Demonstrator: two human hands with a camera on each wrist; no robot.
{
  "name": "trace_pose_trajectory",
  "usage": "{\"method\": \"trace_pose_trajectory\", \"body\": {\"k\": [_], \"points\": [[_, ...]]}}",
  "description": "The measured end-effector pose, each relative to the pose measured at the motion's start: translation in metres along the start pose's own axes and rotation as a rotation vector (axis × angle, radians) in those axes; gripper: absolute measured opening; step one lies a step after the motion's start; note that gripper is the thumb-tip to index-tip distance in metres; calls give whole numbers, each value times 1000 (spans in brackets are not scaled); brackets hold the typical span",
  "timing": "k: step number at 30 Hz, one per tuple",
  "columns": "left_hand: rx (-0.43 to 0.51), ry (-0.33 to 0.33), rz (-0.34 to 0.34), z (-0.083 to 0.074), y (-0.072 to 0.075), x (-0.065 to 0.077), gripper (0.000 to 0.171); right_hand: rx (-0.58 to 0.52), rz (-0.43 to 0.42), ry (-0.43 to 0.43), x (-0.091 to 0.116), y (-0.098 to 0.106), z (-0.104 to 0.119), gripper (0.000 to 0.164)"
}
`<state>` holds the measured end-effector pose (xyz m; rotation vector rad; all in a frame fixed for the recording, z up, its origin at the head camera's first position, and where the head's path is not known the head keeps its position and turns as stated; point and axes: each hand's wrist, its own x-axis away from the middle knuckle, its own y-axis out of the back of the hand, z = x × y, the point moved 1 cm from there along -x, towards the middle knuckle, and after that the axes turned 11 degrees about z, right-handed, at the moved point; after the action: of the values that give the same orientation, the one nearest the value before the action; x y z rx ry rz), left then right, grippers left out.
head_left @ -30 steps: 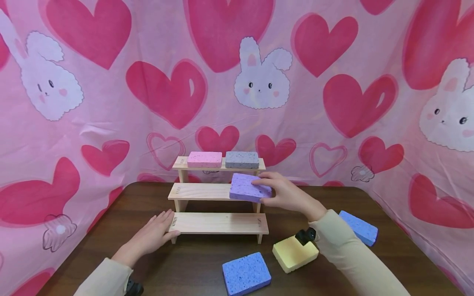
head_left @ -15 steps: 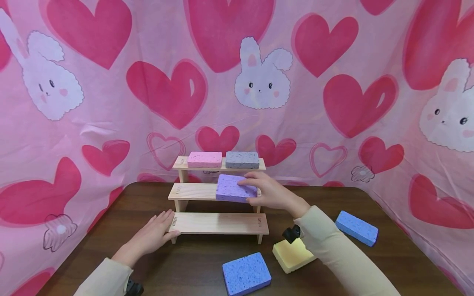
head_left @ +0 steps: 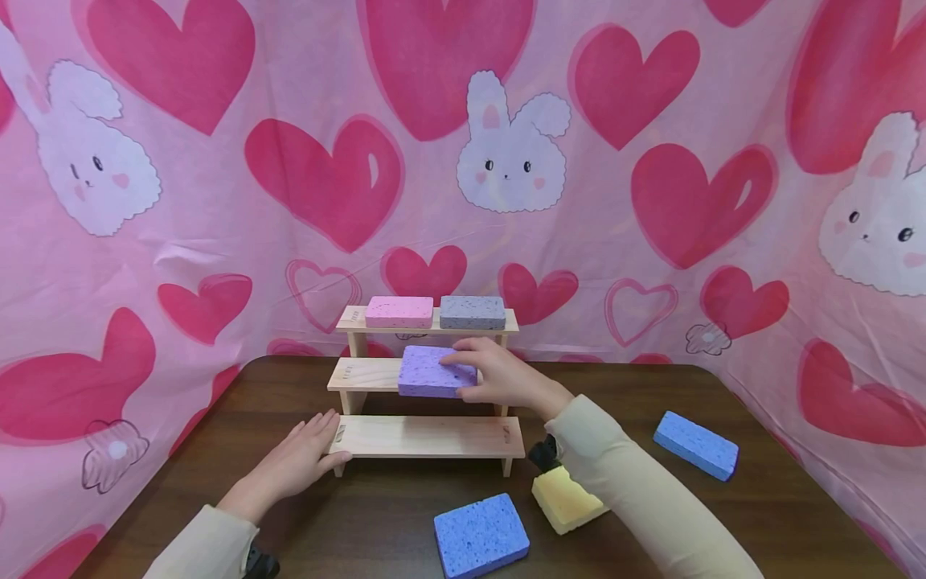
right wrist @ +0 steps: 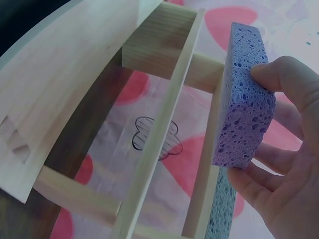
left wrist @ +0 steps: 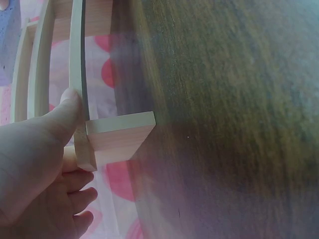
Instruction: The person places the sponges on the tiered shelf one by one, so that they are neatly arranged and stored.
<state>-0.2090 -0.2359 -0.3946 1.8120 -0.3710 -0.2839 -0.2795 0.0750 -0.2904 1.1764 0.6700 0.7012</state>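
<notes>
My right hand [head_left: 506, 374] pinches a purple sponge [head_left: 427, 371] between thumb and fingers, in front of the middle step of a three-step wooden shelf [head_left: 427, 434]. In the right wrist view the purple sponge [right wrist: 244, 99] is tilted, its pores plain; whether it touches the step I cannot tell. My left hand [head_left: 292, 458] grips the left end of the bottom step. In the left wrist view its thumb [left wrist: 70, 102] lies on the front edge, the other fingers at the board's end. A pink sponge [head_left: 399, 312] and a grey sponge [head_left: 473, 312] lie side by side on the top step.
On the dark wooden table [head_left: 347, 531] lie a blue sponge [head_left: 481, 535] in front, a yellow sponge [head_left: 564, 498] partly hidden by the right sleeve, and another blue sponge [head_left: 696, 445] farther right. A pink cloth [head_left: 608, 241] with hearts and rabbits hangs behind.
My right hand has carried the purple sponge leftward along the middle step, and slightly lower. The left hand has stayed at the shelf's left end.
</notes>
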Motion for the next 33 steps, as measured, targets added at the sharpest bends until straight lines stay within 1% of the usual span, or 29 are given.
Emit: {"method": "trace_pose_trajectory", "body": {"k": [8, 12, 16, 23, 33], "points": [[2, 15, 17, 0, -1, 0, 70, 21, 25, 21, -18, -9, 9, 49], [3, 3, 5, 1, -1, 0, 70, 7, 36, 13, -26, -14, 11, 49], [-3, -5, -6, 2, -2, -1, 71, 1, 43, -2, -35, -19, 10, 49], [-3, 11, 17, 1, -1, -1, 71, -21, 51, -23, -48, -25, 8, 49], [-5, 10, 16, 0, 0, -1, 70, -23, 70, -27, -63, -33, 6, 47]]}}
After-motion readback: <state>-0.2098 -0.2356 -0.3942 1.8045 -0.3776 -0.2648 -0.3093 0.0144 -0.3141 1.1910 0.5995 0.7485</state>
